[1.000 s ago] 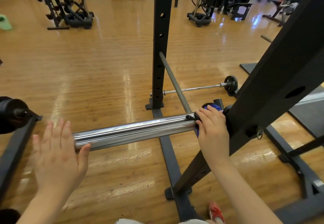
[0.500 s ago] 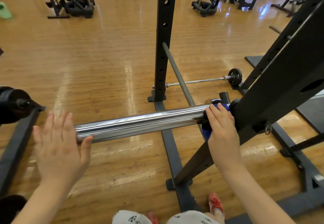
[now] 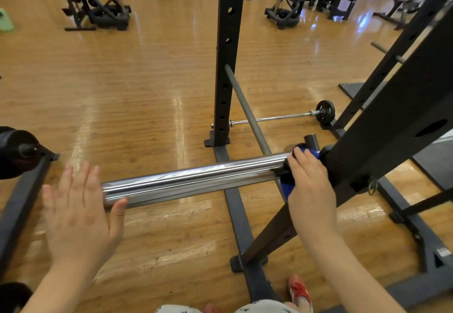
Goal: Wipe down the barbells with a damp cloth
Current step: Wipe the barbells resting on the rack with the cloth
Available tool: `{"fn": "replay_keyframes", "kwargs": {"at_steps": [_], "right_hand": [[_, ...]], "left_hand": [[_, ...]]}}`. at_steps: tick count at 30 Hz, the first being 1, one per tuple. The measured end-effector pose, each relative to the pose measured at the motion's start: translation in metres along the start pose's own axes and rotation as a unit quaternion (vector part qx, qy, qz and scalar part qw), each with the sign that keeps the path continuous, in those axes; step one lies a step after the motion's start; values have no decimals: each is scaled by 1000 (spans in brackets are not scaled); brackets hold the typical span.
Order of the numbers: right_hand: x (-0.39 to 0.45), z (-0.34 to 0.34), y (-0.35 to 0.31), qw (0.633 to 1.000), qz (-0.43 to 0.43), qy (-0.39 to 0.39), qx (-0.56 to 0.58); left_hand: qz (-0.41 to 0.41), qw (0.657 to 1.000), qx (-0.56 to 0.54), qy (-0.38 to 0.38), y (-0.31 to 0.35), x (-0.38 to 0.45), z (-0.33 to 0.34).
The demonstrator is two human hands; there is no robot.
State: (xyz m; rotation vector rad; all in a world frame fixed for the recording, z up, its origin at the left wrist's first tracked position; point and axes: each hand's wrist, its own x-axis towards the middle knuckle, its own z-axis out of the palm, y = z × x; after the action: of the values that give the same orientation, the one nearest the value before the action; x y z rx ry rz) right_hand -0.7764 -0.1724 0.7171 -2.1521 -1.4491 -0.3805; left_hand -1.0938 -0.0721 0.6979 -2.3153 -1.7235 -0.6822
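A chrome barbell sleeve (image 3: 191, 180) runs across the middle of the view, resting in the black rack (image 3: 392, 126). My right hand (image 3: 308, 185) grips a blue cloth (image 3: 285, 186) wrapped round the sleeve's inner end, right against the rack upright. My left hand (image 3: 78, 212) is spread flat with straight fingers at the sleeve's free end, its thumb touching the underside of the steel. The thinner grey shaft (image 3: 247, 111) of the barbell leads away behind the sleeve.
A black perforated upright (image 3: 228, 50) stands behind the sleeve. A second barbell (image 3: 282, 117) with a small plate lies on the wooden floor beyond it. A black roller (image 3: 14, 151) sits on a frame at left. Gym machines line the far wall. My red shoe (image 3: 300, 290) shows below.
My right hand slid the blue cloth along the sleeve to the right, up against the rack upright. My left hand stayed flat at the free end.
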Motion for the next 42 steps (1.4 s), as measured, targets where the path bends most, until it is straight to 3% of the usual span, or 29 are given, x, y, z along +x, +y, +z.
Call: {"fn": "replay_keyframes", "kwargs": {"at_steps": [6,14,20,24,27,33,42], "right_hand": [[-2,3,4,998,-8,31,55],[-16,7,9,997,5,48,56],[-13,6,7,998,1,24,59],[-41,8,18,998,-4,28,61],[-41,19,19,994,-2,50,95],[-47,33,22,992,0,57,114],[-59,35,23,992,21,70,98]], "left_hand": [[0,998,14,-60,13,8,-12],[204,974,-13,-97,105,28,4],[225,960,0,-166,113,29,3],[243,952,-67,-172,149,46,-1],[304,920,-152,-194,198,79,-3],[337,858,-193,-335,260,122,5],[249,796,-229,-503,277,132,37]]}}
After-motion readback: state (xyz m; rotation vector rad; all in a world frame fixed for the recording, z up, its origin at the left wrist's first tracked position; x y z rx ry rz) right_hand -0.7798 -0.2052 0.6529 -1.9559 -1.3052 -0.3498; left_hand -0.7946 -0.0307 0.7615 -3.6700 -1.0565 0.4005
